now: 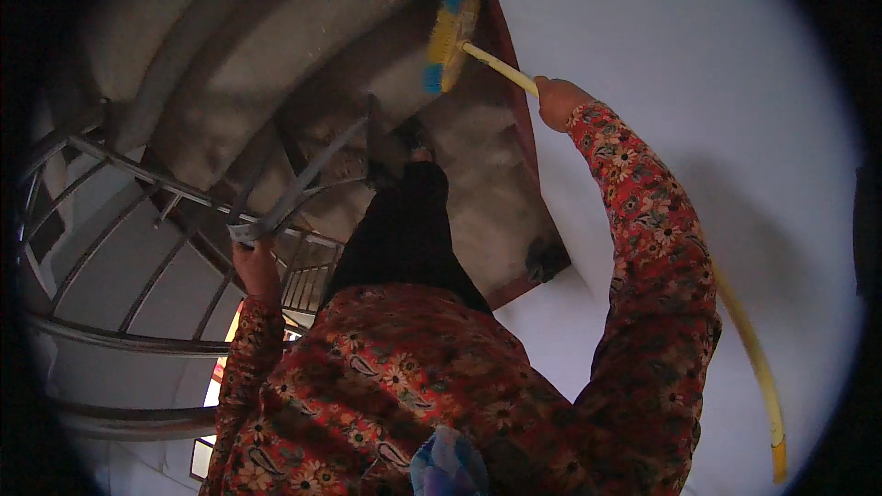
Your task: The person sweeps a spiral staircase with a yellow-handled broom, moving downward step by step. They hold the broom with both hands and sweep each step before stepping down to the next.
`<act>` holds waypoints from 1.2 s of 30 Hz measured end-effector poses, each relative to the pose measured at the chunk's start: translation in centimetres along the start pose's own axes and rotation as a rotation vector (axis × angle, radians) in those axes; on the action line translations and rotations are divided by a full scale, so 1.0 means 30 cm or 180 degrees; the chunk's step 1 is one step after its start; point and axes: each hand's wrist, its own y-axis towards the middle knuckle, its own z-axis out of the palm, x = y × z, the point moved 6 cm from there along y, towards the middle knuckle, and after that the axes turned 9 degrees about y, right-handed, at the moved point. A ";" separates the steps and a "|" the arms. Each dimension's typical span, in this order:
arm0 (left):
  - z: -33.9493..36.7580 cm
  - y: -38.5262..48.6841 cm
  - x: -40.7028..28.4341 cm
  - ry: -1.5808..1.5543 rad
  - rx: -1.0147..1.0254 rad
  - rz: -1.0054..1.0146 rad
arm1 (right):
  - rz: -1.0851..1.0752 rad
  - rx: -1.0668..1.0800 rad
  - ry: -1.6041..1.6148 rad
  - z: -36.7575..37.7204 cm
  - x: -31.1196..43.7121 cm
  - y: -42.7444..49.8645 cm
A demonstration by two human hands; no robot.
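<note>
My right hand (559,105) grips the yellow handle (499,69) of a push broom near its head. The broom head (453,41), with yellow bristles and blue ends, is over a stair tread by the wall. The handle's far end passes behind my right arm and comes out at the lower right. My left hand (256,265) is closed around the top of a grey long handle (313,169). That handle slants to a dark pan (386,148), which looks like a dustpan, beside my foot. Dim light hides the pan's contents.
Curved concrete stairs (372,34) wind upward to the left. A metal railing (141,172) runs along the left side. On the right is a white wall (654,48) with a dark red skirting (506,34). A dark object (544,258) lies at the lower stair corner.
</note>
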 end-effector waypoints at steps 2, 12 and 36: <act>0.018 0.010 0.020 -0.0055 0.0123 0.0004 | 0.0037 0.0059 0.0101 0.015 -0.019 0.000; 0.024 -0.027 0.033 -0.0361 0.0373 0.0190 | 0.0715 0.0370 0.1261 0.025 0.083 -0.337; 0.079 -0.097 0.011 -0.0153 0.0294 0.0158 | 0.0568 0.0626 0.1572 0.202 0.152 -0.366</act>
